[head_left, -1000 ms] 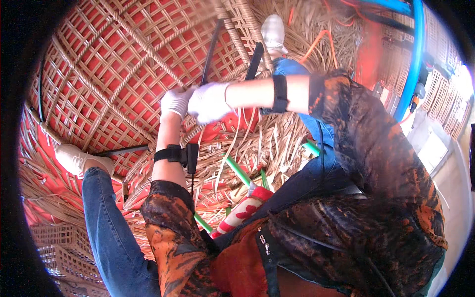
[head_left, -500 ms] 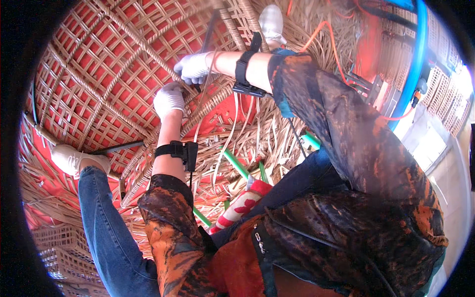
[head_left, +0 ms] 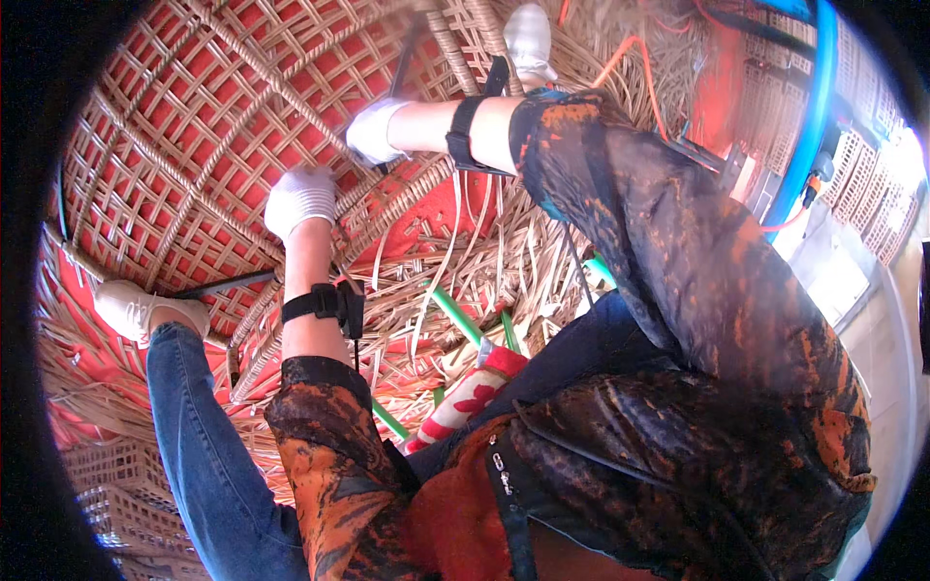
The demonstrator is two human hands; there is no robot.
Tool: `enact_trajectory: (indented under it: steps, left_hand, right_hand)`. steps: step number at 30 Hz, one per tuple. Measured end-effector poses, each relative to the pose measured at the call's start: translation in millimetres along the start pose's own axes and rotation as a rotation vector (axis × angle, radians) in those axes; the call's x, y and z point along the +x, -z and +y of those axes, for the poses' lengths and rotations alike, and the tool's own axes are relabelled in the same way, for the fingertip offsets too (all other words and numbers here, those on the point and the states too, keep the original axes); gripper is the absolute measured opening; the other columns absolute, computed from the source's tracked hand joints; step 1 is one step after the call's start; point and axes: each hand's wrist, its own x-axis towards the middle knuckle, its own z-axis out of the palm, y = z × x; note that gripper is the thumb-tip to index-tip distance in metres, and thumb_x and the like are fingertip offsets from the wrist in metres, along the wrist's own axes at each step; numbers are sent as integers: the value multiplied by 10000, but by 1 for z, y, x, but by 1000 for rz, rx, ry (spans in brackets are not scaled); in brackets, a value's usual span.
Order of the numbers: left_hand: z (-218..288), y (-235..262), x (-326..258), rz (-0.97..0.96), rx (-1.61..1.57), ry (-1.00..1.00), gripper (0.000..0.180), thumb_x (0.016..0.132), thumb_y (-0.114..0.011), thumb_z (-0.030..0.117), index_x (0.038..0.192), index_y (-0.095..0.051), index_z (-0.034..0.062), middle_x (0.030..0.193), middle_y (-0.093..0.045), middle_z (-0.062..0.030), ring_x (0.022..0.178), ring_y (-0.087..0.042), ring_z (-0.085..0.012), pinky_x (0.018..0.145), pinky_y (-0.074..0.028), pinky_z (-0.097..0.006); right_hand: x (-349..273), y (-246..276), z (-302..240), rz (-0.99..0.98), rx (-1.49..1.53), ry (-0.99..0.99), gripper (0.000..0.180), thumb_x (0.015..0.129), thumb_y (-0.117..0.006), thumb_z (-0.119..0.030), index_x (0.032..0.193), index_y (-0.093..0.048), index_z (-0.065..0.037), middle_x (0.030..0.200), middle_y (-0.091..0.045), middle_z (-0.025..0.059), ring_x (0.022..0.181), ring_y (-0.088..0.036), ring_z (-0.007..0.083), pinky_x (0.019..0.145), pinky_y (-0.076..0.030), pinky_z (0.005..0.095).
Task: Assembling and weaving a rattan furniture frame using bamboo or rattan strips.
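A large woven wicker panel point(head_left: 199, 140) with rope-like ribs lies over red material in front of me. My left hand point(head_left: 302, 201), in a white glove, is closed over the panel near a rib; its fingertips are turned away and what they pinch is hidden. Farther right, my right hand point(head_left: 375, 134), also gloved, is curled down at the weave beside the thick twisted edge point(head_left: 412, 203). Its fingers are mostly out of sight, so what they hold does not show. Pale loose strips point(head_left: 451, 232) hang below it.
Loose wicker strips point(head_left: 533, 247) are heaped around my legs, with green tubes point(head_left: 455, 315) and a red-and-white roll point(head_left: 470, 402) among them. My shoes point(head_left: 145, 312) rest by the panel's edges. A blue pipe point(head_left: 812, 126) and orange cord point(head_left: 647, 77) are at the right.
My left hand has moved left and slightly down, away from the right one. The right hand has shifted slightly right and turned, so its fingers show less.
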Motion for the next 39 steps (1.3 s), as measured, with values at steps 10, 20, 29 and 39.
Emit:
enact_trajectory:
  steps: [10, 20, 29, 39]
  left_hand:
    - [-12, -71, 39, -137, -424, -254, 469, 752, -607, 488, 1009, -683, 103, 979, -660, -167, 947, -630, -328, 836, -481, -368]
    - [5, -36, 5, -70, -49, -89, 382, 803, -578, 483, 976, -712, 170, 996, -674, -116, 941, -640, -283, 810, -488, -379]
    - [13, -8, -3, -111, -27, 94, 602, 693, -634, 609, 992, -697, 91, 1025, -667, -153, 977, -639, -277, 824, -495, -381]
    - [8, 1, -7, 98, -52, -46, 465, 776, -549, 491, 988, -695, 105, 1007, -671, -137, 950, -643, -297, 823, -495, -385]
  right_hand:
    - [-84, 25, -38, -86, 395, 658, 329, 830, -543, -349, 775, -641, -40, 665, -604, 134, 625, -561, 235, 640, -432, 393]
    - [3, 2, 25, -159, 834, -48, 376, 828, -462, -68, 1185, -561, -130, 706, -547, -7, 511, -452, 99, 435, -360, 259]
    - [30, -21, 21, -456, 876, -72, 336, 802, -516, -81, 1129, -591, -104, 631, -535, 5, 454, -442, 91, 434, -365, 251]
    - [-32, -11, -10, -31, -66, -78, 233, 794, -580, -156, 939, -687, -9, 945, -676, 172, 872, -663, 300, 739, -532, 394]
